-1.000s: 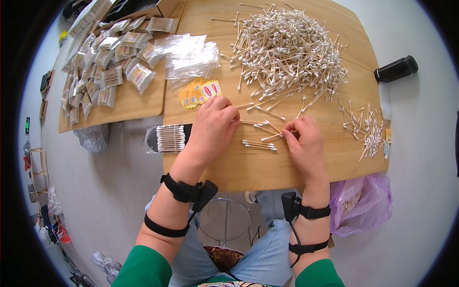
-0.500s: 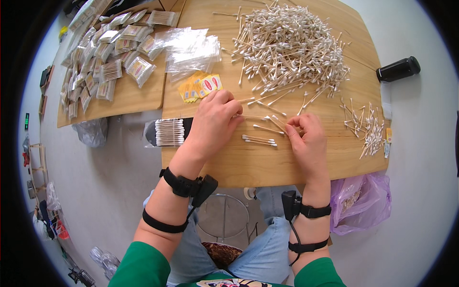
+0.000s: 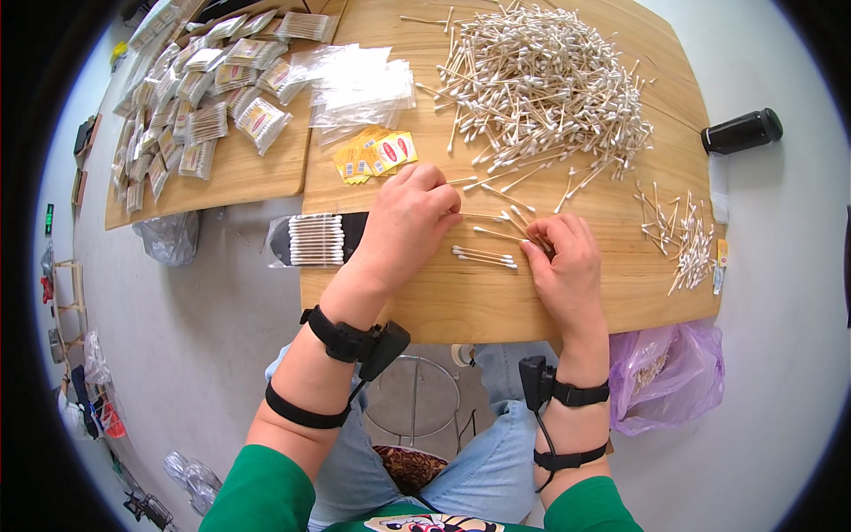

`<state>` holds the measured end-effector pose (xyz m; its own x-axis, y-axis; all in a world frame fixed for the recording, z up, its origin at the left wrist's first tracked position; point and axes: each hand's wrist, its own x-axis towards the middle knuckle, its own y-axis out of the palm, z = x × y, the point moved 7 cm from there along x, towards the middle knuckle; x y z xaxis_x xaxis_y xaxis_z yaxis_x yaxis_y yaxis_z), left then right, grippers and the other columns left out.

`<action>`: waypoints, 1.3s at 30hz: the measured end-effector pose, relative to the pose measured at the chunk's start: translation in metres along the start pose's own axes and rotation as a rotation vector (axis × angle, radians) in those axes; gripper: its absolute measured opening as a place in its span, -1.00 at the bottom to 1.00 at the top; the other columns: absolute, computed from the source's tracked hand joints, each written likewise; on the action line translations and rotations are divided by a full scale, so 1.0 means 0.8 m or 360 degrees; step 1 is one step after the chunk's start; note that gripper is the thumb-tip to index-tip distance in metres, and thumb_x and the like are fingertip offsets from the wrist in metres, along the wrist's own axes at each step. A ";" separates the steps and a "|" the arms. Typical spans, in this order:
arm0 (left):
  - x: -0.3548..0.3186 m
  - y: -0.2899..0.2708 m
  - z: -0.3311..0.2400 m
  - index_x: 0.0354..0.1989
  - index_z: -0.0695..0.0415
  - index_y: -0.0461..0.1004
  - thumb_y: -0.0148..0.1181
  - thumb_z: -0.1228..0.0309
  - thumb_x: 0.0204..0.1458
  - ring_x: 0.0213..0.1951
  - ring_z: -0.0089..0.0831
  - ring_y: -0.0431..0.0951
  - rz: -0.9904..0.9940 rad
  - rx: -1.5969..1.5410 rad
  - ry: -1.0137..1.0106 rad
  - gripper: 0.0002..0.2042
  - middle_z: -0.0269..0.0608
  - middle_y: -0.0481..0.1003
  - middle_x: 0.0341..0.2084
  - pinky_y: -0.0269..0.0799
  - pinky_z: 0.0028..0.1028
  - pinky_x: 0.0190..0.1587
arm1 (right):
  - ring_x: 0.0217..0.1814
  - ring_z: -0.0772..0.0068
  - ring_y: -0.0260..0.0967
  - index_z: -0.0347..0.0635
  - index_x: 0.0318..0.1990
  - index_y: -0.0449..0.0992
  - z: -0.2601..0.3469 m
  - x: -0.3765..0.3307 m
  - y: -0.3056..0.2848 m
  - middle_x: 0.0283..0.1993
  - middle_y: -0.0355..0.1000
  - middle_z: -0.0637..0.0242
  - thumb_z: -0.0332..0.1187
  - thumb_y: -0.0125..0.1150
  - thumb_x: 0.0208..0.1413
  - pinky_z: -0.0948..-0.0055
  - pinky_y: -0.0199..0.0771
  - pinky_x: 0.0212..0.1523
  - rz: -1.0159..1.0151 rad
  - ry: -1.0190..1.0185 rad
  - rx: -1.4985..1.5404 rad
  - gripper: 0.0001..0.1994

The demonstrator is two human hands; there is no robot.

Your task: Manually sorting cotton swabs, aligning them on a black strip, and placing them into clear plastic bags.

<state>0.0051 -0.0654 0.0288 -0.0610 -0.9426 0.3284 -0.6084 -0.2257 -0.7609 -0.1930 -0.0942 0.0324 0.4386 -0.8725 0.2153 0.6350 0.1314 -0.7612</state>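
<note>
— What is seen nearest?

— Two forearms with black wrist straps are raised over the near edge of the table (image 3: 461, 310). The right hand (image 3: 563, 266) is laid palm down, its fingers curled together and closed on a few swabs (image 3: 523, 223) at the fingertips. The left hand (image 3: 409, 222) is rested beside it, fingers bent and held together; whether anything is pinched under them cannot be told.

— And between the hands?

— A small bundle (image 3: 484, 257) of swabs is laid flat on the wood, just beside the right hand's fingers.

— What is placed left of that?

— A filled packet (image 3: 312, 239) is set at the table's left edge, near the left wrist. Beyond the left hand, yellow cards (image 3: 377, 152) are spread, and clear bags (image 3: 359, 84) behind them.

— Farther off?

— The big pile (image 3: 541, 84) of swabs is heaped at the far middle. A smaller scatter (image 3: 678, 232) is left at the right edge, with a black bottle (image 3: 741, 131) lying past it. Packed packets (image 3: 199, 84) are spread over the side table at far left.
</note>
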 end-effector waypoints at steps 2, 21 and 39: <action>-0.001 0.004 -0.002 -0.44 0.16 0.53 0.39 0.47 -0.11 -0.18 -0.17 0.49 0.0011 -0.0012 0.0015 -0.87 -0.19 0.47 -0.34 0.44 -0.25 -0.10 | -0.21 0.13 0.38 -0.23 -0.28 0.52 -0.004 -0.001 -0.003 -0.31 0.42 0.23 -0.54 0.38 -0.09 0.22 0.42 -0.21 -0.0013 0.0090 0.0081 -0.80; -0.006 -0.002 -0.001 -0.44 0.18 0.53 0.39 0.49 -0.11 -0.19 -0.14 0.48 0.0097 -0.0034 -0.0003 -0.87 -0.19 0.46 -0.36 0.44 -0.24 -0.12 | -0.24 0.15 0.41 -0.25 -0.36 0.57 -0.035 -0.008 -0.024 -0.37 0.43 0.22 -0.58 0.34 -0.08 0.27 0.43 -0.22 -0.0016 0.0224 0.0092 -0.89; -0.009 0.004 -0.008 -0.35 0.18 0.52 0.34 0.45 0.00 -0.17 -0.11 0.50 0.0064 -0.0159 -0.0161 -0.87 -0.14 0.49 -0.34 0.43 -0.25 -0.11 | -0.21 0.13 0.40 -0.26 -0.30 0.59 -0.018 -0.003 -0.012 -0.33 0.45 0.19 -0.61 0.33 -0.07 0.28 0.44 -0.23 -0.0021 0.0198 0.0176 -0.85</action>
<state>-0.0014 -0.0574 0.0273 -0.0096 -0.9715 0.2368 -0.6829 -0.1667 -0.7113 -0.2095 -0.1006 0.0306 0.3519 -0.9252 0.1420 0.7095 0.1647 -0.6852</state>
